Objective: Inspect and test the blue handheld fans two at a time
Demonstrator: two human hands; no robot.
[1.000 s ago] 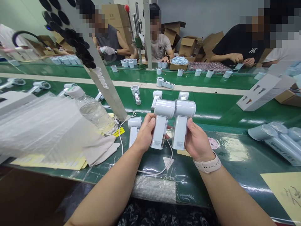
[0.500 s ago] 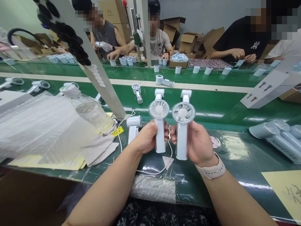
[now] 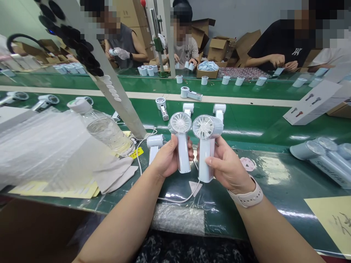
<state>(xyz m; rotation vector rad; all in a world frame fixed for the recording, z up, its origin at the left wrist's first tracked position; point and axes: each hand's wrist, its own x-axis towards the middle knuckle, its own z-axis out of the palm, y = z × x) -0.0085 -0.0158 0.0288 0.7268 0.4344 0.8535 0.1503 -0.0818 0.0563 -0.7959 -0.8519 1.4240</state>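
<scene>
Two pale handheld fans are held upright side by side above the green bench (image 3: 268, 219). My left hand (image 3: 168, 155) is closed around the handle of the left fan (image 3: 183, 153), thumb along its side. Around the handle of the right fan (image 3: 205, 157) my right hand (image 3: 226, 164) is wrapped, thumb across the front. The right fan is turned so the side of its round head shows. Both clear grilles and their blades face me. Beside my left hand lies another handheld fan (image 3: 155, 141), partly hidden. A white cable (image 3: 175, 201) loops under my hands.
A clear plastic bottle (image 3: 105, 129) and plastic sheeting (image 3: 55, 146) lie left, near a slanted post (image 3: 120, 98). More fans rest on the green conveyor (image 3: 252, 126) ahead. At right are wrapped fans (image 3: 323, 157) and a white box (image 3: 312, 102). Several co-workers sit across the line.
My right hand has turned its fan, showing the head's side, and its thumb has come across the handle. The left fan has shifted slightly left. A co-worker's arm opposite has drawn back.
</scene>
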